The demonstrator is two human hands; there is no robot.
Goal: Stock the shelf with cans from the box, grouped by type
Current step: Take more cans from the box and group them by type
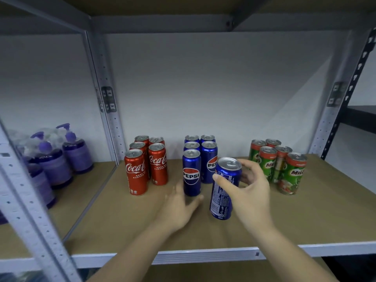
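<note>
Head view: your right hand point(247, 192) grips a tilted Pepsi can point(224, 188). Your left hand point(179, 208), loose and empty, touches the front Pepsi can point(191, 173). Next, stand yours upright beside it, on the shelf point(203, 255).

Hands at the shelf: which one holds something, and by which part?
The right hand grips a tilted blue Pepsi can around its upper side; the left hand holds nothing.

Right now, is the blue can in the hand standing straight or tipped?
Tipped. The blue Pepsi can in the right hand leans, top toward the right.
</note>
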